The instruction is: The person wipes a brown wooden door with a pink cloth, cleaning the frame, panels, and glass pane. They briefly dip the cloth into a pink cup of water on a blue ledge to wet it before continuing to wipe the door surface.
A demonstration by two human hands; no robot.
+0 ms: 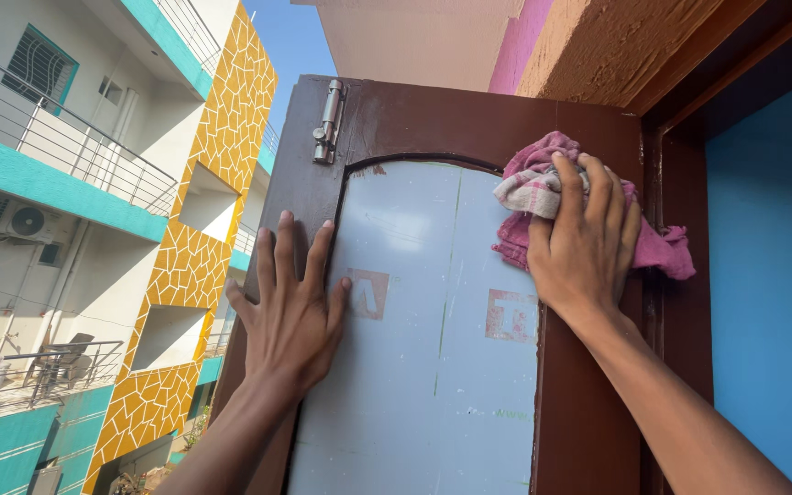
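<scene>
Your right hand (582, 240) presses a pink cloth (543, 197) against the shutter (433, 321), fingers closed over it; your left hand (291, 298) lies flat, fingers spread, on its frame.

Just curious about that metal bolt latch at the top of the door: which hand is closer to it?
Left. The left hand lies flat on the door just below the metal bolt latch. The right hand presses a pink cloth further off, toward the door's upper right.
</scene>
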